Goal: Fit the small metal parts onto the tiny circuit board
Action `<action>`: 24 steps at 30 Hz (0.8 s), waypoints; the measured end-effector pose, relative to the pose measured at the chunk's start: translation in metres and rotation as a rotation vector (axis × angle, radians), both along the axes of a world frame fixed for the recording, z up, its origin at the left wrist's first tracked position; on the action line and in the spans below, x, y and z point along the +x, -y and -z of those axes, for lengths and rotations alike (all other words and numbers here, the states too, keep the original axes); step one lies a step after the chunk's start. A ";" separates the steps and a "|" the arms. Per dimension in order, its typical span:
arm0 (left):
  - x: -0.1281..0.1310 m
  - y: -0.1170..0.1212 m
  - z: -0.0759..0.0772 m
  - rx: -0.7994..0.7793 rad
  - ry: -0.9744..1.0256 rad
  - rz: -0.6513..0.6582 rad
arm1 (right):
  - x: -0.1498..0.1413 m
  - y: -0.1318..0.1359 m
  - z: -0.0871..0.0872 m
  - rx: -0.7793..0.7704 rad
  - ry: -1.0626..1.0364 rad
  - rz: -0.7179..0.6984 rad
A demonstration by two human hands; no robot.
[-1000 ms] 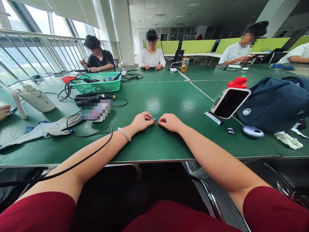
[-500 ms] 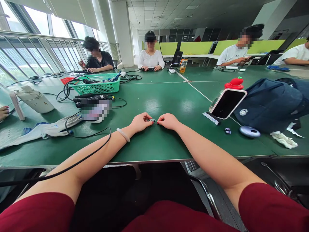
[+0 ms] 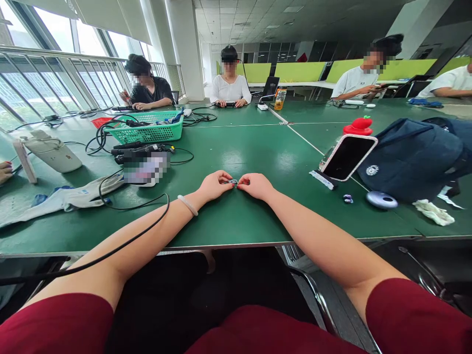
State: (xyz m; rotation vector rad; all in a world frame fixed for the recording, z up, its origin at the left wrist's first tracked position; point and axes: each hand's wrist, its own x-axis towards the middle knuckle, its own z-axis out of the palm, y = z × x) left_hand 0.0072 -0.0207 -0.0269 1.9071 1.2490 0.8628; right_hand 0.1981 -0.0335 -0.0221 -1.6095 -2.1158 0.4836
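Both my hands rest on the green table in front of me. My left hand, with a pale bangle on its wrist, pinches a small dark part with its fingertips. My right hand is curled, its fingertips closed and touching the same small part from the right. What the right fingers hold, if anything, is too small to make out. A black cable drapes over my left forearm.
A phone on a stand, a dark blue backpack, a grey puck and crumpled tissue lie to the right. A green basket, cables, a white glove and a white bag sit left. Several people sit at the far side.
My right hand has slid a little to the left, so its fingertips now meet the small part held by my left hand. The left hand stays in place.
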 end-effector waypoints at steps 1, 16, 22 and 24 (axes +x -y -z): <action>0.000 0.000 0.000 0.001 0.001 0.001 | 0.000 0.000 0.000 0.011 0.009 -0.004; 0.001 0.003 -0.004 -0.009 -0.025 0.028 | 0.000 0.008 -0.006 0.223 0.291 -0.061; 0.001 0.003 -0.002 0.004 -0.023 0.016 | 0.005 0.012 -0.010 0.232 0.322 -0.159; 0.001 0.002 -0.002 0.010 -0.034 0.015 | 0.008 0.011 -0.011 0.221 0.282 -0.131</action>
